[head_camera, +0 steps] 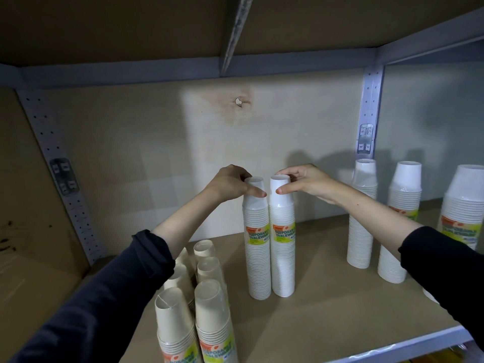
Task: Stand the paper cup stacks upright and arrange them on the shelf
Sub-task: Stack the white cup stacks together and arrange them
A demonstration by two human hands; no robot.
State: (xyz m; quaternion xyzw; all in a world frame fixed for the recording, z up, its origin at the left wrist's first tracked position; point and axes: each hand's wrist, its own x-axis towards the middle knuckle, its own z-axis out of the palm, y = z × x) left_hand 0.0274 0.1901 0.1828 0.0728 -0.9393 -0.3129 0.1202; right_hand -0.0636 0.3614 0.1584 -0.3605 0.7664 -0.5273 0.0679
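Shelf (327, 305) — each grip pinches a white stack's top; rightmost stack (465, 205) cropped.

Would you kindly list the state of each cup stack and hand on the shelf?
Left white stack: upright, top held by left hand.
Right white stack: upright, top held by right hand.
Beige stacks: upright, grouped.
Far white stacks: upright, untouched.

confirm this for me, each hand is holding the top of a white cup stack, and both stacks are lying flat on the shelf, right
Not quite. The left hand and the right hand do each grip the top of a white stack, but the left stack and the right stack stand upright, side by side on the shelf, not lying flat. The head view shows this.
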